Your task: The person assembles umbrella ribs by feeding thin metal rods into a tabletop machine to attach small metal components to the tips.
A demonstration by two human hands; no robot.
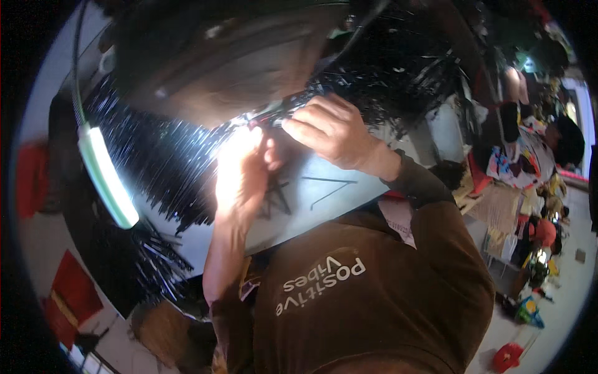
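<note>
Over the light-topped table (336,190), my left hand (240,165) is raised with its fingers pinched together, washed out by glare. My right hand (333,134) is closed just to its right, the fingers curled toward the left fingertips. Between the two hands is something small and dark with a reddish spot, too bright and blurred to name. A big heap of thin black strips (168,168) spreads behind and to the left of my hands. A few dark strips (330,181) lie by themselves on the tabletop beneath my wrists.
A lit tube lamp (109,177) hangs by a cord at the left. A large brown blurred shape (230,68) looms close above my hands. More black strips (159,258) hang over the table's left edge. At the right are a person in patterned clothing (520,162) and cluttered goods.
</note>
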